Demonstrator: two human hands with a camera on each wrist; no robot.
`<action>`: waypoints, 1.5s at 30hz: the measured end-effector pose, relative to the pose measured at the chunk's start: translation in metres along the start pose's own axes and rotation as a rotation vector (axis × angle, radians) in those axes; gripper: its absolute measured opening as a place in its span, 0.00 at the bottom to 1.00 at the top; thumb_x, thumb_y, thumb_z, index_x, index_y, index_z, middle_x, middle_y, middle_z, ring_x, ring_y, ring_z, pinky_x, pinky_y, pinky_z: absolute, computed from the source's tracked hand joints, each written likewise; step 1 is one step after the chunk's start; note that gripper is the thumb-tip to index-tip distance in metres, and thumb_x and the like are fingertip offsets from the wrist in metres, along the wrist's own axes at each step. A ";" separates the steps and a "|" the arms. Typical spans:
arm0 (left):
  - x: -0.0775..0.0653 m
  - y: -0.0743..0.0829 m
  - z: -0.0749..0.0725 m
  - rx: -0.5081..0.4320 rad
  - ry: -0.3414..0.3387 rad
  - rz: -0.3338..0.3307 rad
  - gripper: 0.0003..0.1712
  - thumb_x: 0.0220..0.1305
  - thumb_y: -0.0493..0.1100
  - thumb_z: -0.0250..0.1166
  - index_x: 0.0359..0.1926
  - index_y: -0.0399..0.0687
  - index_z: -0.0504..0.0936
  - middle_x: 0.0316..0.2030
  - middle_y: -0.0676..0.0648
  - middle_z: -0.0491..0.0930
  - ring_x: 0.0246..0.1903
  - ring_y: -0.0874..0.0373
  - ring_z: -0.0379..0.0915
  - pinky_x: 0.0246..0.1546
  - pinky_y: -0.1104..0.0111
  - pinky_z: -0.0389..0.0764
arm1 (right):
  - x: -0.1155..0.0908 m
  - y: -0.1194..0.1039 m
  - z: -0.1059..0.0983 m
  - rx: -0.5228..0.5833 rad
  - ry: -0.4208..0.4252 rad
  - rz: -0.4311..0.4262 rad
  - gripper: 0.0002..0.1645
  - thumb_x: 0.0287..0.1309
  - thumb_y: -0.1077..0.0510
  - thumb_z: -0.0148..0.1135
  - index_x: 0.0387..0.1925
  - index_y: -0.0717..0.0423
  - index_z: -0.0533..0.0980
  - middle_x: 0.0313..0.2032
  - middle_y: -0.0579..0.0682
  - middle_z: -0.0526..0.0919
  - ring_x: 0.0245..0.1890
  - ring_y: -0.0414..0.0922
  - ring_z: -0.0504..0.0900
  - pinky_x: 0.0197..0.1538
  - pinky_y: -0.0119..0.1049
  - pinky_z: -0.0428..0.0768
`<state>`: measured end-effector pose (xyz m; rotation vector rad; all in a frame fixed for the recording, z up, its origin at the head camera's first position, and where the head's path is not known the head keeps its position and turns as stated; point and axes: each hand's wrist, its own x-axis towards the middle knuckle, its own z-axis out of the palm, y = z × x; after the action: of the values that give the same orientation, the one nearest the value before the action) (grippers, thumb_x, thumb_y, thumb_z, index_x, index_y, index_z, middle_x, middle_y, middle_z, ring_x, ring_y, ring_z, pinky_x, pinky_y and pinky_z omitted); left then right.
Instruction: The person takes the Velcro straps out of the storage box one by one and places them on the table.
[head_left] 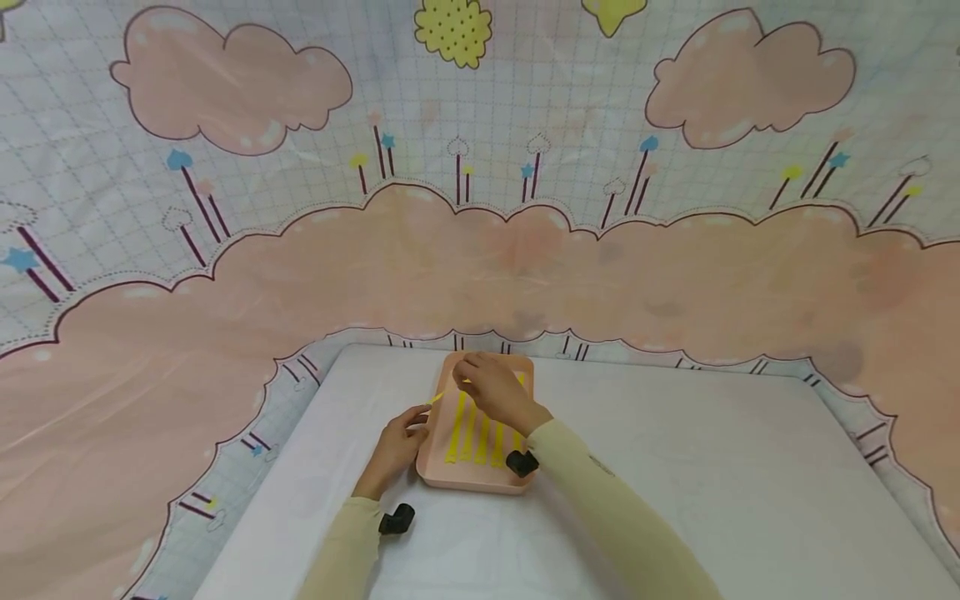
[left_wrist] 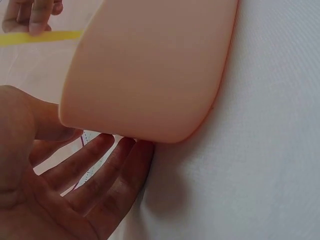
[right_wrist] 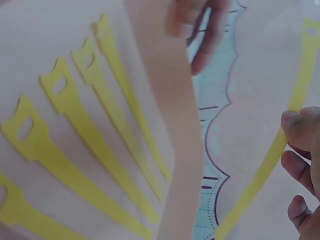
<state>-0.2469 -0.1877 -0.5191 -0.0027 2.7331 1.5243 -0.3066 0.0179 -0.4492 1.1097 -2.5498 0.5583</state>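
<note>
In the head view a shallow pink tray [head_left: 468,479] stands on the white table, with several flat yellow strips [head_left: 480,437] lying side by side in it. Each strip [right_wrist: 60,87] has a wide, slotted end and a long tapering body, like a small saw. My right hand [head_left: 491,387], over the tray's far part, pinches one yellow strip [right_wrist: 267,162] between thumb and fingers, its narrow end pointing to the left side. At the tray's left side is my left hand [head_left: 397,446], its fingers [left_wrist: 97,150] stretched out and fingertips right at the tray's rim.
White cloth covers the table [head_left: 675,467] around the tray. Behind and at the sides hangs a curtain [head_left: 480,267] printed with pink clouds. A black wrist camera [head_left: 397,519] sits on the left sleeve and another black camera [head_left: 522,463] on the right.
</note>
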 end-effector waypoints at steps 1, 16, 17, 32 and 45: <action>-0.001 0.000 0.000 0.001 -0.001 -0.002 0.25 0.68 0.34 0.55 0.66 0.44 0.72 0.57 0.34 0.79 0.54 0.37 0.78 0.54 0.51 0.79 | -0.002 0.000 -0.001 0.038 0.014 0.017 0.07 0.63 0.61 0.63 0.36 0.49 0.73 0.37 0.44 0.78 0.44 0.44 0.78 0.52 0.39 0.78; -0.004 -0.003 0.001 0.006 0.014 -0.035 0.25 0.69 0.36 0.56 0.66 0.48 0.73 0.58 0.36 0.78 0.54 0.40 0.78 0.54 0.52 0.80 | -0.030 -0.002 -0.011 0.449 0.235 0.182 0.05 0.62 0.61 0.64 0.35 0.52 0.75 0.34 0.45 0.80 0.34 0.40 0.74 0.36 0.33 0.74; -0.003 -0.003 0.001 0.003 0.017 -0.040 0.25 0.69 0.36 0.56 0.66 0.49 0.73 0.59 0.36 0.78 0.54 0.40 0.78 0.54 0.52 0.80 | -0.032 -0.002 -0.012 0.457 0.245 0.196 0.05 0.61 0.60 0.65 0.35 0.51 0.75 0.33 0.45 0.81 0.33 0.39 0.74 0.35 0.31 0.72; -0.002 -0.004 0.002 -0.004 0.016 -0.002 0.25 0.69 0.35 0.56 0.67 0.47 0.73 0.57 0.35 0.78 0.52 0.41 0.79 0.51 0.54 0.81 | -0.056 0.003 -0.026 0.847 0.358 0.451 0.17 0.62 0.62 0.64 0.52 0.62 0.76 0.37 0.60 0.82 0.32 0.39 0.79 0.33 0.27 0.78; -0.004 0.001 0.002 -0.027 0.018 -0.023 0.25 0.70 0.37 0.56 0.67 0.48 0.73 0.58 0.36 0.78 0.54 0.41 0.78 0.53 0.54 0.81 | -0.081 0.005 -0.035 1.162 0.300 0.711 0.13 0.65 0.62 0.60 0.49 0.64 0.74 0.35 0.48 0.79 0.38 0.47 0.78 0.36 0.32 0.79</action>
<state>-0.2433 -0.1852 -0.5191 -0.0477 2.7157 1.5633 -0.2530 0.0877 -0.4537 0.1923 -2.1877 2.3332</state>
